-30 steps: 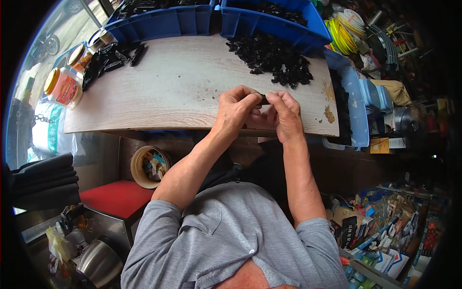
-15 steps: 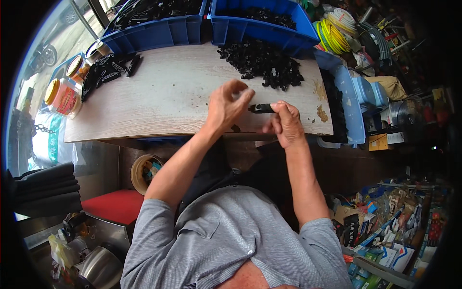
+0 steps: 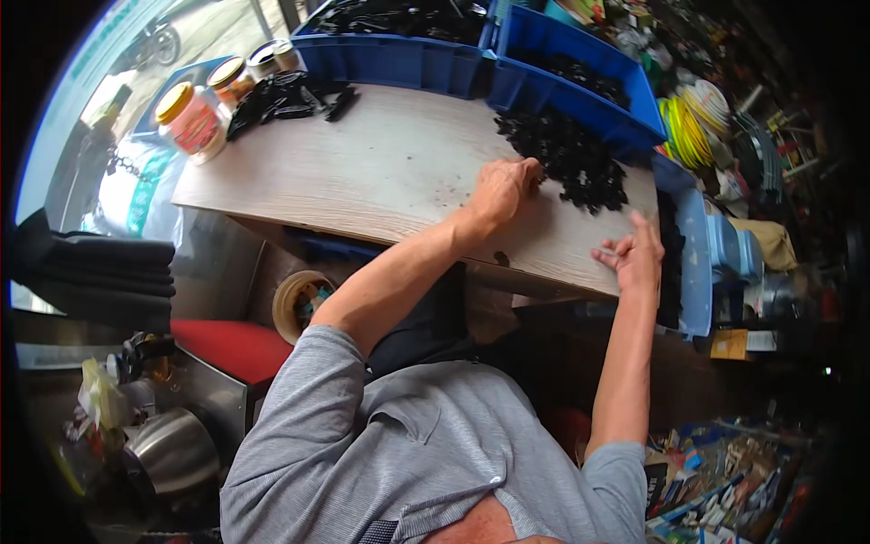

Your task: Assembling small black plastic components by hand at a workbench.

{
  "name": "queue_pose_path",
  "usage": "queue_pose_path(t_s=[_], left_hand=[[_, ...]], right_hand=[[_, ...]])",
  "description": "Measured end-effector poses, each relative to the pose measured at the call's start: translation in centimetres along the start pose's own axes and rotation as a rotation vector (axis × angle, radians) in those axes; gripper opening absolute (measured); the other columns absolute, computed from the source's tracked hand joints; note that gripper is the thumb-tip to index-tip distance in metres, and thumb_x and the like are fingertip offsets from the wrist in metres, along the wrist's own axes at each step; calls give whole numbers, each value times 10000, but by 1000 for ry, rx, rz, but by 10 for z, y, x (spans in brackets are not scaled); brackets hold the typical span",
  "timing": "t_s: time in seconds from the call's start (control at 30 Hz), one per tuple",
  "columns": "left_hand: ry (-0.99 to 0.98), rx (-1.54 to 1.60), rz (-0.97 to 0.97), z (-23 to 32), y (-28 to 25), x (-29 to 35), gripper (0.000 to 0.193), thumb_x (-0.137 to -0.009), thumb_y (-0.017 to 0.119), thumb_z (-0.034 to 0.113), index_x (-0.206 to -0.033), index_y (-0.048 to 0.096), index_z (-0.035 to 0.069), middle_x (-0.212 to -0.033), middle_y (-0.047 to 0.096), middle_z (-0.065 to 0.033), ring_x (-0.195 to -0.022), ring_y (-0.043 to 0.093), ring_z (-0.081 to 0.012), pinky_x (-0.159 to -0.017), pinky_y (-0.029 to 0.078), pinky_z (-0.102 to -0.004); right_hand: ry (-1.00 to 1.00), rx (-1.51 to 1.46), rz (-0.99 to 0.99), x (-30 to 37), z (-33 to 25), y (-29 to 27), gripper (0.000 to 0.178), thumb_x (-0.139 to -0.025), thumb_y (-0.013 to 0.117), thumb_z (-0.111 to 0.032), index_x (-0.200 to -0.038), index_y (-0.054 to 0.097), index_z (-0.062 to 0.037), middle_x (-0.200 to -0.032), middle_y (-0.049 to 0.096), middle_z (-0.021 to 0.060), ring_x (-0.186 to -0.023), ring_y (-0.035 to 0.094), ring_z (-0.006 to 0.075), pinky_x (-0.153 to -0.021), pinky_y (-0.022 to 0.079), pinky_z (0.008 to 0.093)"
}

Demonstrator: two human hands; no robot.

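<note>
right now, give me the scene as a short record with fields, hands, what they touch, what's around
surface: pale wood-grain board
left hand: curled, knuckles up, at the edge of the pile of small black parts; what the fingers grip is hidden
right hand: fingers spread and open, holding nothing, near the board's right end beside the light blue tray
far left: second heap of black parts, yellow-lidded jar
behind: two dark blue bins holding more black parts
</note>
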State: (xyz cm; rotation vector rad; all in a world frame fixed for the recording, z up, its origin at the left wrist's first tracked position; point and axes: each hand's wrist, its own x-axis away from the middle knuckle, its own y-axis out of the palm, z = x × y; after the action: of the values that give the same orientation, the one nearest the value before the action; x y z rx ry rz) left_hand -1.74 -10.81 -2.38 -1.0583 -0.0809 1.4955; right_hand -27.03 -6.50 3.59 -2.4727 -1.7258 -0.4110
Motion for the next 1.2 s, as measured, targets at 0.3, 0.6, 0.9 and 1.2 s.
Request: queue_pose_path(t_s=[0.3, 0.6, 0.9, 1.2], left_hand=[[-746, 1283, -327, 46, -38, 23, 103, -838, 654, 105, -879, 665, 11, -765, 630, -27, -678, 573, -83, -591, 454, -213], [-754, 1382, -60, 43, -25, 46, 101, -863, 686, 74, -901, 635, -5, -818, 666, -76, -676, 626, -120, -638, 531, -232], [-807, 1408, -81, 47, -29, 42, 98, -878, 670, 73, -919, 633, -8, -838, 680, -96, -701, 642, -134, -644, 543, -235], [-580, 970, -133, 28, -37, 46, 153, -881, 674, 141, -958, 666, 9, -822, 677, -59, -669, 622, -111, -587, 508, -253]], right_hand=[[-30, 77, -469, 20, 41, 54, 325, -900, 696, -305, -1098, 624, -57, -514, 526, 32, -414, 551, 166, -457, 531, 312], [-91, 11, -436, 38, 40, 69, 263, -902, 689, -260, -1046, 631, -48, -545, 530, 9, -452, 526, 118, -488, 495, 268], [-115, -23, -445, 36, 40, 68, 292, -854, 748, -254, -1026, 657, -37, -563, 545, -2, -467, 545, 118, -504, 495, 268], [-126, 10, -528, 33, 48, 59, 194, -887, 702, -205, -968, 614, -52, -531, 520, 29, -466, 569, 174, -482, 519, 315]])
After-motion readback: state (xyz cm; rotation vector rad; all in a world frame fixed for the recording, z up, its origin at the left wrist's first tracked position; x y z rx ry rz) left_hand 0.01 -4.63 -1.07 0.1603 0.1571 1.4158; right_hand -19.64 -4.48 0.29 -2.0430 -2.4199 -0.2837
